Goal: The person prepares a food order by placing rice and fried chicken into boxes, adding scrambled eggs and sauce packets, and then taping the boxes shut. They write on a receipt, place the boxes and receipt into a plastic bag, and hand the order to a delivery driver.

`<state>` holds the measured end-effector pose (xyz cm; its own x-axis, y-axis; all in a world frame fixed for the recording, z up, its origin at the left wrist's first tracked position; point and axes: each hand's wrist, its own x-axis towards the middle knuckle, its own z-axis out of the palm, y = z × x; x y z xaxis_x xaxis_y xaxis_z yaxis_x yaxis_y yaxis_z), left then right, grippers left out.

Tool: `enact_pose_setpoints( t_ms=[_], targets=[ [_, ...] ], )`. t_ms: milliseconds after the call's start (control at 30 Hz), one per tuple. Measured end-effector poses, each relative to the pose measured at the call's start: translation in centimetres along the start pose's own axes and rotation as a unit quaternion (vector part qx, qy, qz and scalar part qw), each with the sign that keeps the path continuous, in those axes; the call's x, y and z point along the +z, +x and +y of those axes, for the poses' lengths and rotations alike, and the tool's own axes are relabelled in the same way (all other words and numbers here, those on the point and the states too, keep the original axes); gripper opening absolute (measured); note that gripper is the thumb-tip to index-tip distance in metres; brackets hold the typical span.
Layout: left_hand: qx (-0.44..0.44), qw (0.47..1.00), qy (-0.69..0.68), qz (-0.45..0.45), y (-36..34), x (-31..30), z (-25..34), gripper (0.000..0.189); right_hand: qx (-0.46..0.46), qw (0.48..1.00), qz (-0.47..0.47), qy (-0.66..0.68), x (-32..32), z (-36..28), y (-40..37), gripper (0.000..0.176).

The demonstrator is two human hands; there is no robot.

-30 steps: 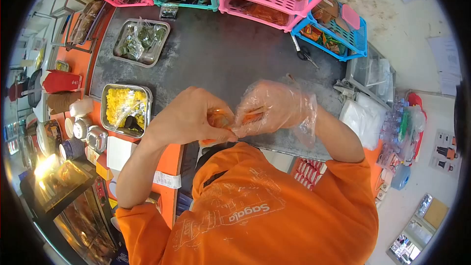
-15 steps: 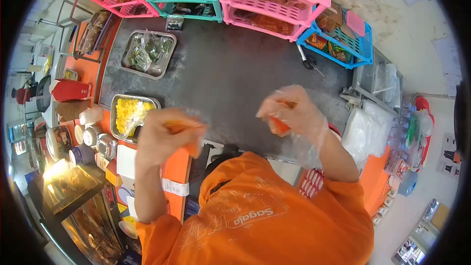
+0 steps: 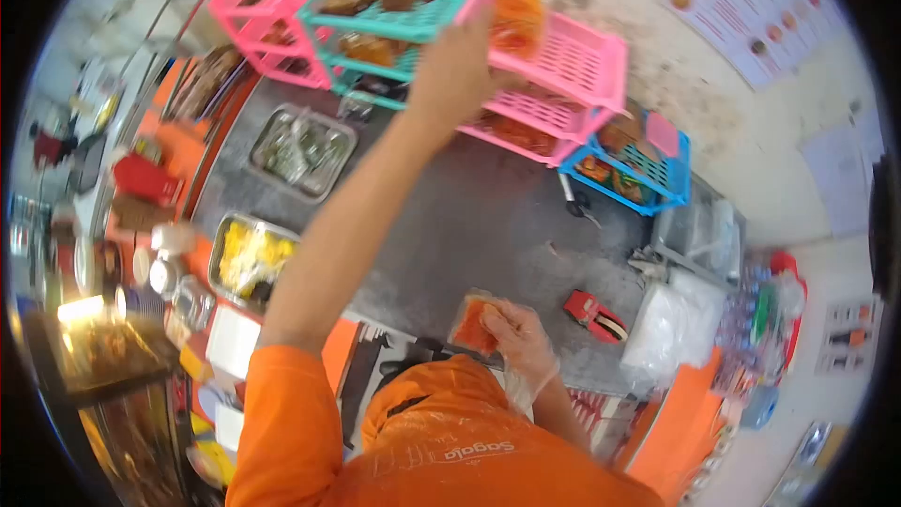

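My left hand (image 3: 458, 70) is stretched up to the top tier of the pink rack (image 3: 577, 66). Its fingers touch or hold a clear bag with orange-red contents (image 3: 516, 23); the exact grip is blurred. Under a clear plastic glove, my right hand (image 3: 516, 338) pinches a flat clear packet with orange-red filling (image 3: 476, 324) near my body, above the dark counter (image 3: 450, 225).
A teal rack (image 3: 413, 14) and a blue basket (image 3: 680, 183) stand at the back. Metal trays with green bags (image 3: 302, 152) and yellow pieces (image 3: 251, 256) lie left. A red tape dispenser (image 3: 593, 316) and white plastic bags (image 3: 657, 329) are right.
My left hand has moved up and forward from near my body to the pink rack. My right hand is lower and closer to me. The view has shifted, and the red tape dispenser now shows.
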<state>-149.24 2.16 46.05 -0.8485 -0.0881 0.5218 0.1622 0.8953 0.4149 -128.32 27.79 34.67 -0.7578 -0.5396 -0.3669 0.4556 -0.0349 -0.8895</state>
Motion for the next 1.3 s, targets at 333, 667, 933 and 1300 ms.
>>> enact_pose_setpoints(
  t_ms=[333, 667, 933, 1300],
  targets=[
    [-0.750, 0.647, -0.064, -0.119, -66.9, -10.4, 4.6, 0.065, -0.035, 0.824, -0.416, -0.383, 13.3, 7.9, 4.9, 0.022],
    [-0.825, 0.424, -0.356, 0.116, -88.9, -8.7, 17.9, 0.071, -0.552, 0.534, -0.437, -0.468, 40.5, 24.9, 1.5, 0.032],
    [-0.635, 0.727, 0.080, 0.250, -88.5, -32.6, 10.8, 0.032, 0.002, 0.410, -0.784, -0.467, 51.6, 25.3, -22.8, 0.049],
    [-0.609, 0.742, 0.101, 0.262, -100.5, -39.5, 12.8, 0.035, 0.340, 0.332, -0.786, -0.397, 56.1, 35.1, -23.8, 0.065]
  ],
)
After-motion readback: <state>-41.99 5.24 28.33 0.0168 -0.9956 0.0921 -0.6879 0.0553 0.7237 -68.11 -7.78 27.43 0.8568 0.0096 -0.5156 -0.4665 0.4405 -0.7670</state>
